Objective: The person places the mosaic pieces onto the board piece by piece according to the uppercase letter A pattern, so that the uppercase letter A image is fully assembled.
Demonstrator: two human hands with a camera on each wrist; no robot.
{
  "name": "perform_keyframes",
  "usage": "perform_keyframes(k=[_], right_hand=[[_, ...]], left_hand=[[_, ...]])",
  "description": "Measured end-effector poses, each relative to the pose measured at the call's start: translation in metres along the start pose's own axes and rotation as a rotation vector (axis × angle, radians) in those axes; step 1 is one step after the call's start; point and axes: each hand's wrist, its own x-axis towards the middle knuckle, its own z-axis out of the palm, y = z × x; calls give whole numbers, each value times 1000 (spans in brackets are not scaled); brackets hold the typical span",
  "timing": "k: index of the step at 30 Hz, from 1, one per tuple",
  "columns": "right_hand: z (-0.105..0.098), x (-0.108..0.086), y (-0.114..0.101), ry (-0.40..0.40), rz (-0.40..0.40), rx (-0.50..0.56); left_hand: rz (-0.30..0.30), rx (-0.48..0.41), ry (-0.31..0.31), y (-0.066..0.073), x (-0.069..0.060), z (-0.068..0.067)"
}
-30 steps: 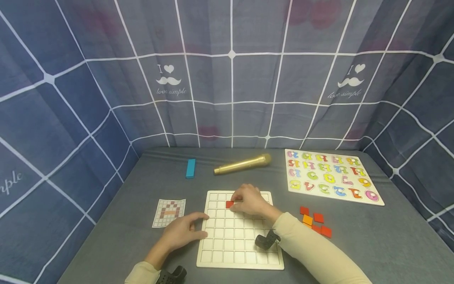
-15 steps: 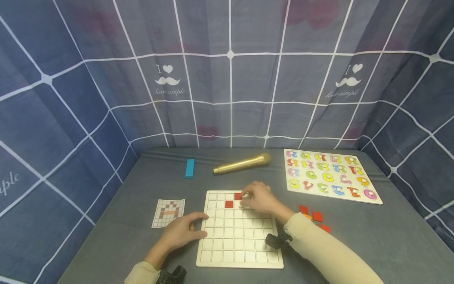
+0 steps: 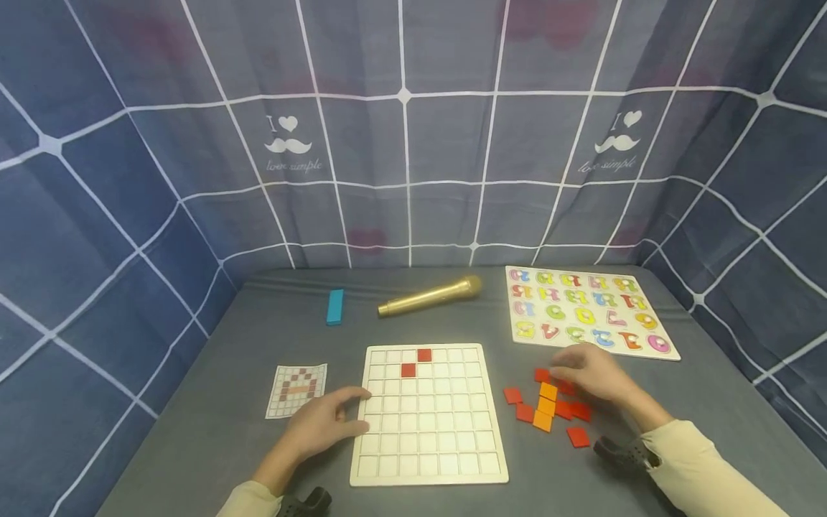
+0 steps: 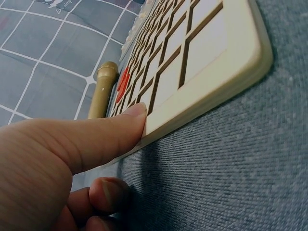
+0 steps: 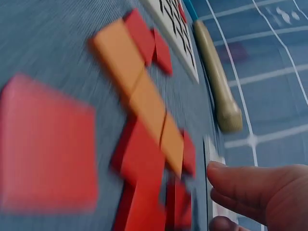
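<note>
A cream grid board [image 3: 423,424] lies in the middle of the table. Two red square tiles sit in its cells: one tile [image 3: 424,355] in the far row, another tile [image 3: 408,370] one row nearer and one column left. At the board's left edge is my left hand [image 3: 323,424], its thumb [image 4: 110,134] touching the rim in the left wrist view. My right hand [image 3: 597,373] is over the far side of the loose pile, where orange tiles [image 3: 546,406] lie among several red tiles [image 3: 578,437]. The right wrist view shows no tile between its visible fingers.
A small paper with a coloured grid pattern [image 3: 296,391] lies left of the board. Behind stand a blue block [image 3: 334,307] and a gold microphone [image 3: 429,296]. A number puzzle board [image 3: 584,309] lies at the back right. Patterned cloth [image 3: 446,143] hangs behind the table.
My right hand has left the second red tile in the far row and moved right to the loose tiles. My left hand stays at the board's edge. The head view has shifted slightly.
</note>
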Motion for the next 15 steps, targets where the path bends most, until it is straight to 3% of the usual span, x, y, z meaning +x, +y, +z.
perform_keyframes(k=[5, 15], right_hand=[[-12, -14, 11, -29, 22, -1], [-10, -22, 22, -2, -77, -52]], left_hand=[[-12, -16, 14, 1, -3, -3], [-12, -21, -1, -1, -1, -1]])
